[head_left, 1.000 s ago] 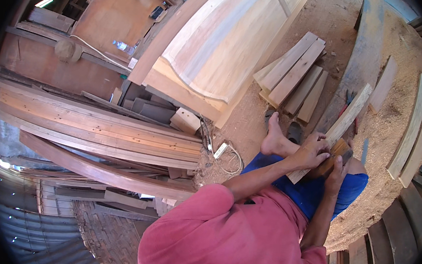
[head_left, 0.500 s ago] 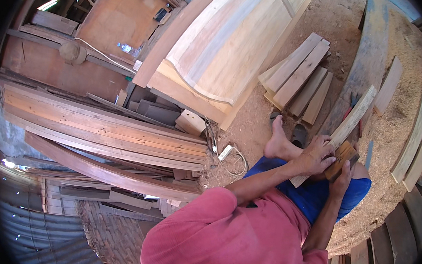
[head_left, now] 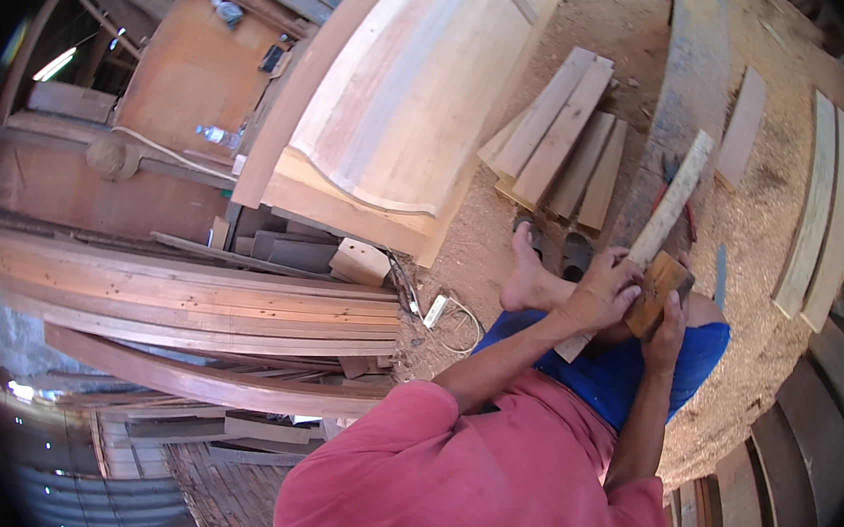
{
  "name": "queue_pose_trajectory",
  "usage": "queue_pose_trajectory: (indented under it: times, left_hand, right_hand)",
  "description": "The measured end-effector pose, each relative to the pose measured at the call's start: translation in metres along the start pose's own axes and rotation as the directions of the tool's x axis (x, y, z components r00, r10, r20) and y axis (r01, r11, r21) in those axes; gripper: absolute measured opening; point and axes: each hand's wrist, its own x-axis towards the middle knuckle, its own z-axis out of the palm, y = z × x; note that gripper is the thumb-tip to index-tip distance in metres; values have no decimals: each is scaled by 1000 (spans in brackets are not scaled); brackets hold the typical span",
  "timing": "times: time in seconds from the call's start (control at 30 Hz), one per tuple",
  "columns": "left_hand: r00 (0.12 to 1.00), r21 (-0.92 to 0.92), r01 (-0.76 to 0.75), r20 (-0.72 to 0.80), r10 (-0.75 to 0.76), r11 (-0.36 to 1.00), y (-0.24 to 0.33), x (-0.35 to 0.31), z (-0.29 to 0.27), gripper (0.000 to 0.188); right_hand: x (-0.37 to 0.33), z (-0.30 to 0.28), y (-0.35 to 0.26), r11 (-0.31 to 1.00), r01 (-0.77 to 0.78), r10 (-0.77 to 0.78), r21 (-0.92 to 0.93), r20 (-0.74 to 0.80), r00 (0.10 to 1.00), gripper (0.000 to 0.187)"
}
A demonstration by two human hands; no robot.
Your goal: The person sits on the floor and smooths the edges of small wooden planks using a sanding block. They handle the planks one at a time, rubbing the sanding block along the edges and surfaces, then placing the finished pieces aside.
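Wooden block plane (head_left: 657,290) on pale slat (head_left: 666,207), both hands' grip around it

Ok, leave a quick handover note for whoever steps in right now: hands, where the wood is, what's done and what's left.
Left hand: gripping the long pale wood strip over the lap.
Right hand: holding a brown wooden block tool against the strip.
Strip runs up and away over the sawdust floor; short planks are stacked beyond the bare foot.
Done: strip held, tool placed on it.
Left: how much is worked cannot be judged.
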Motion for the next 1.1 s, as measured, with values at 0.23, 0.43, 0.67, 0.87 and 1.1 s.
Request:
queue_pose_trajectory:
  times: [0.23,0.43,0.67,0.87,1.1]
  left_hand:
    - [999,13,54,0,-54,998,-1,3,-2,23]
    - [1000,-28,-22,-18,22,999,-19,1,3,17]
    - [997,35,-4,-76,6,999,-4,1,-2,17]
    - [989,208,-116,-64,132,971,16,0,-6,17]
    - [989,148,-133,-36,140,980,17,1,-5,18]
  right_hand:
    - [4,0,-1,998,53,-54,20,72,996,75]
    - [6,-4,5,988,-4,-3,152,43,999,73]
    - [7,-3,-2,997,30,-33,71,44,998,73]
    - [8,-7,6,958,161,-156,-237,40,987,73]
    - [8,-9,14,955,157,-148,-250,55,987,75]
